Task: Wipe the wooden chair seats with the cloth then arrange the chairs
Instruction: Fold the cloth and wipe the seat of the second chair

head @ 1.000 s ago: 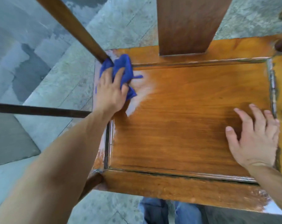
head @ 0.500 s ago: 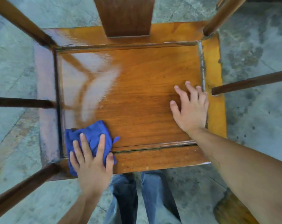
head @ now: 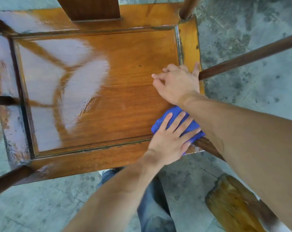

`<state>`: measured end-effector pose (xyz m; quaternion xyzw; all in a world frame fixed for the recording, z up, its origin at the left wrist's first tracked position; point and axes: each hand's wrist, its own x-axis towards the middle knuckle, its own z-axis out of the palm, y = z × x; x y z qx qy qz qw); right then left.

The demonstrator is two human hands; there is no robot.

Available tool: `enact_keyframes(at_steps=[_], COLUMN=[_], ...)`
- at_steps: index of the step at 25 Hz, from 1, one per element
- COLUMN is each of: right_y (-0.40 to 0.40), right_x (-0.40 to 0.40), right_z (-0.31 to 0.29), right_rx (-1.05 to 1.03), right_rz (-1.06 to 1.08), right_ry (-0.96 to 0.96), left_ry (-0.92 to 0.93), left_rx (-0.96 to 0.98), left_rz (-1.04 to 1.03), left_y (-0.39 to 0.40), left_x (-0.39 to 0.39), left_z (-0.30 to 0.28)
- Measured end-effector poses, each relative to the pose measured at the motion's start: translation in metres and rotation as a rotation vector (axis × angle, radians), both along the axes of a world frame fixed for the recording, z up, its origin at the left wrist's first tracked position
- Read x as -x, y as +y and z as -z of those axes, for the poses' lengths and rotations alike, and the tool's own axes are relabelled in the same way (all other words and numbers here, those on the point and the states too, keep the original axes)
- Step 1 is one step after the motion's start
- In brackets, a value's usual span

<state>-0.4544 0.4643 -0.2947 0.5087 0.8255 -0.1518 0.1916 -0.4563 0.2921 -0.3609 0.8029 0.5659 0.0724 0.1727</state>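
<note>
Head view shows the left hand (head: 169, 138) pressing flat, fingers spread, on the blue cloth (head: 175, 126) at the near right corner of the wooden chair seat (head: 118, 91). The right hand (head: 177, 84) rests on the seat just beyond the cloth, fingers loosely bent, holding nothing, its forearm crossing over part of the cloth. The unwiped dry wood probably lies leftward and beyond. The cloth's far edge is hidden.
</note>
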Motion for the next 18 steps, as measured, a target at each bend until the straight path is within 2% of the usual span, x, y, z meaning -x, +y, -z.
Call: enact_keyframes(at_steps=[2,4,6,8,9,10,11,13,16,18], right_y=[-0.012,-0.027,-0.041,-0.057,-0.067,-0.08,-0.096,-0.128,-0.16,-0.17], right_x=[-0.006,-0.013,-0.013,-0.003,0.004,0.009,0.013,0.019,0.03,0.038], right_z=[0.002,0.005,0.009,0.007,0.005,0.003,0.0,-0.003,-0.005,-0.003], right_rx=[0.029,0.053,0.052,0.042,0.039,0.037,0.041,0.109,0.354,0.447], right_rz=[0.015,-0.025,-0.021,0.012,0.016,0.008,-0.01,-0.033,0.057,0.042], right_ry=[-0.002,-0.06,-0.103,-0.088,-0.055,0.0,0.073,0.219,0.305,0.285], left_ry=[0.086,0.162,0.216,0.262,0.225,0.148,0.091,0.04,-0.037,-0.051], left_rx=[-0.028,0.005,0.104,0.292,0.394,0.507,0.588,0.606,0.334,0.375], left_rz=[0.143,0.101,-0.244,-0.797,-1.033,-1.179,-1.24,-1.191,-0.99,-1.072], left_y=[-0.04,-0.088,-0.136,-0.161,-0.159,-0.146,-0.132,-0.113,-0.133,-0.147], left_x=[0.052,0.103,0.127,0.122,0.112,0.101,0.091,0.08,0.115,0.153], left_z=[0.002,-0.001,-0.01,-0.021,-0.025,-0.032,-0.041,-0.055,-0.061,-0.063])
